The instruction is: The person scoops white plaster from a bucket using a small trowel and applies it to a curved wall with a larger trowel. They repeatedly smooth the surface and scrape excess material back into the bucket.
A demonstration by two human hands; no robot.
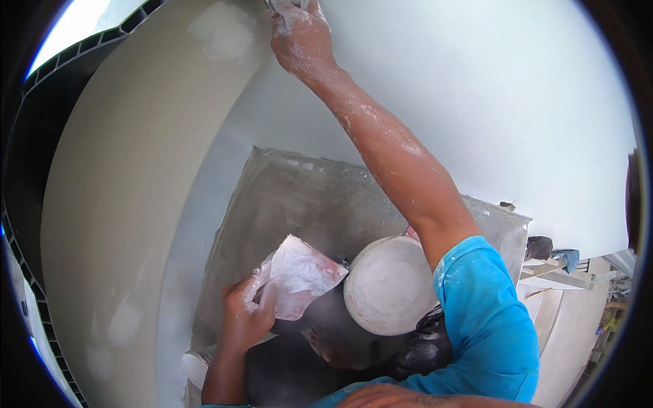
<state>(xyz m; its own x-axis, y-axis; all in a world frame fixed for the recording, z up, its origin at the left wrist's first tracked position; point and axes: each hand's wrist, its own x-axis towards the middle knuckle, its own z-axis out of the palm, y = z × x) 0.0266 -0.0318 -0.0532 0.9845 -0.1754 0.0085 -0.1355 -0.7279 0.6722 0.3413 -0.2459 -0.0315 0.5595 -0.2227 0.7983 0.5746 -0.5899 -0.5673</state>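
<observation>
My left hand (pixel 249 306), dusted white, grips the edge of a squarish, pinkish-white board (pixel 304 275). White paste is smeared over the board's upper face. My right arm stretches up to the far wall, where my right hand (pixel 303 37) is closed near the corner. White paste coats its fingers, and a sliver of something greyish shows at them. The top edge of the picture cuts off most of what it holds. Close to the hand, a rough white patch (pixel 223 30) marks the beige wall (pixel 129 183).
A round, whitish bucket (pixel 390 285) stands right of the board, above the grey cement surface (pixel 299 190). Another white container (pixel 196 369) is by my left forearm. Dark cloth (pixel 539 247) lies on a ledge at right. Bare skin crosses the lower edge; whose is unclear.
</observation>
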